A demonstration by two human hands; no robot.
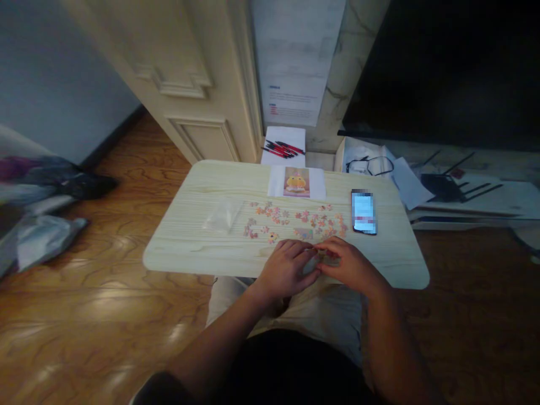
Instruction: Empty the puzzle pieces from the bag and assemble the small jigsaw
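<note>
My left hand point(290, 269) and my right hand point(348, 266) meet near the table's front edge, fingertips pinched close together. Between them is a small jigsaw puzzle piece, mostly hidden by the fingers. Just beyond my hands, loose pink and orange jigsaw pieces point(274, 212) lie scattered on the pale wooden table point(185, 225). A small joined section point(304, 232) lies flat above my left fingers. At the table's far edge, a printed picture point(296, 182) on white paper shows a yellow character.
A smartphone point(364, 212) with a lit screen lies to the right of the pieces. A clear plastic bag point(223, 216) is on the left. Beyond the table are red and black pens point(282, 149), a white box point(363, 154) with cables and a black router point(442, 187).
</note>
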